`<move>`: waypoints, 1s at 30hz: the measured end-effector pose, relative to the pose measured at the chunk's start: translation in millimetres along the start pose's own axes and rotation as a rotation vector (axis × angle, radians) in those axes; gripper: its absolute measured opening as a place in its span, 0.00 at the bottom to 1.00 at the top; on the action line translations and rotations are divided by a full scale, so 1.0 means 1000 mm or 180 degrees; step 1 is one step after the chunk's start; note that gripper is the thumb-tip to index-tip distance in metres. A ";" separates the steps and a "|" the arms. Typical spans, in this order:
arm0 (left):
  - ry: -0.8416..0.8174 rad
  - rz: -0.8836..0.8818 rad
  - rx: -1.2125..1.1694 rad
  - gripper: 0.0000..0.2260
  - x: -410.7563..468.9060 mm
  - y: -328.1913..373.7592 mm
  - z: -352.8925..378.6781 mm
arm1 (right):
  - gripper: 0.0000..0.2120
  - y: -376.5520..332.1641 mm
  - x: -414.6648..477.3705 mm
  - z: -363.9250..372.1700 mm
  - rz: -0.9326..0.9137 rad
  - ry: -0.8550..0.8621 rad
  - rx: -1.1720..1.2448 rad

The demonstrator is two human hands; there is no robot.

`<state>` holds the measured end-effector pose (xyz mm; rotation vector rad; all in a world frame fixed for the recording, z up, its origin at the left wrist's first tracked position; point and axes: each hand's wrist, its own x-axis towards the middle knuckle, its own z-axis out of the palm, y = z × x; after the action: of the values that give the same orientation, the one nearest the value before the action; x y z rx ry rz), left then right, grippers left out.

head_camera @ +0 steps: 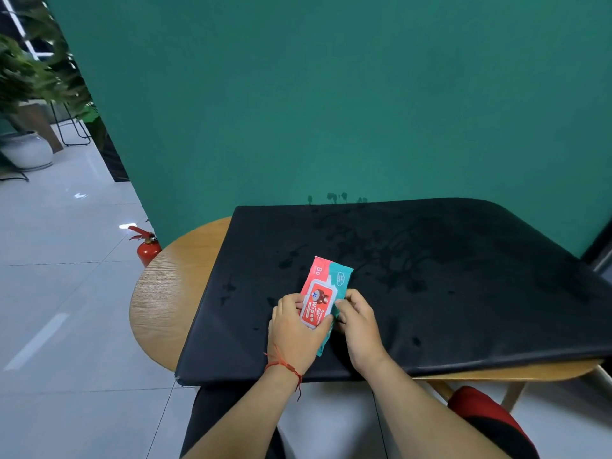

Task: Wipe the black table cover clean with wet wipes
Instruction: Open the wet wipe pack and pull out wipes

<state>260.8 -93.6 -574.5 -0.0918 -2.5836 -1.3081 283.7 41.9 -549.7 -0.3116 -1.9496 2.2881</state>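
A pack of wet wipes is lying on the black table cover, in the cover's near-left part, its long axis running from 7 o'clock to 1 o'clock. The left hand is gripping the pack's near end, fingers curled round the left edge and thumb pressing on the red lid. The right hand, at 3 o'clock of the pack, is pinching its teal side edge with curled fingers. A red string bracelet is circling the left wrist. Dark wet-looking splotches are showing on the cover at 1 o'clock from the pack (a few marks are also sitting on the green wall just above the cover's far edge). The cover is lying on a round wooden table, which is sticking out at 9 o'clock. A red fire extinguisher is standing on the floor at 10 o'clock, just beyond the table's rim.
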 end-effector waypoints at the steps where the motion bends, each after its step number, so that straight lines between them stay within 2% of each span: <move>1: -0.0014 0.0088 0.0103 0.31 0.000 0.000 0.000 | 0.10 0.001 0.001 0.000 0.0025 0.0032 0.0265; 4: -0.0103 0.0378 0.0545 0.31 -0.001 -0.001 0.002 | 0.19 0.003 0.005 -0.003 0.0048 0.0404 0.0824; 6: -0.0284 0.0461 0.0702 0.31 0.002 -0.001 0.003 | 0.24 0.001 0.005 -0.006 0.0005 0.0734 0.0787; 9: -0.0735 0.0559 0.1059 0.25 0.022 0.004 -0.010 | 0.25 0.002 0.002 -0.003 -0.0338 0.1009 -0.0001; 11: -0.1099 0.0684 0.1437 0.22 0.037 0.014 -0.024 | 0.22 0.009 0.001 0.000 -0.0712 0.1084 -0.0688; 13: -0.1237 0.1036 0.1834 0.21 0.047 0.021 -0.037 | 0.18 0.015 0.002 0.002 -0.0981 0.1065 -0.1275; 16: -0.0976 0.1786 0.2129 0.22 0.055 0.015 -0.047 | 0.19 0.020 0.005 0.006 -0.0987 0.0932 -0.1616; 18: -0.0681 0.2281 0.1956 0.22 0.054 0.001 -0.049 | 0.21 0.022 0.005 0.009 -0.0905 0.0830 -0.1757; 20: -0.0482 0.2424 0.1921 0.22 0.047 -0.014 -0.052 | 0.22 0.021 0.006 0.011 -0.0772 0.0816 -0.1833; 22: -0.0385 0.2198 0.2117 0.21 0.037 -0.026 -0.055 | 0.20 0.019 0.005 0.011 -0.0701 0.0814 -0.1903; 25: -0.0410 0.1474 0.2220 0.21 0.027 -0.038 -0.057 | 0.17 0.018 0.004 0.013 -0.0696 0.0793 -0.2186; 28: -0.0317 0.0786 0.1889 0.15 0.025 -0.038 -0.054 | 0.15 0.022 0.007 0.015 -0.0884 0.0713 -0.2496; 30: -0.0254 0.0433 0.1679 0.11 0.026 -0.028 -0.053 | 0.14 0.025 0.005 0.016 -0.1033 0.0538 -0.2433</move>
<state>240.4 -154.0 -560.3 -0.2211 -2.8366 -0.5590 275.7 23.6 -572.8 -0.2152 -2.4718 1.2164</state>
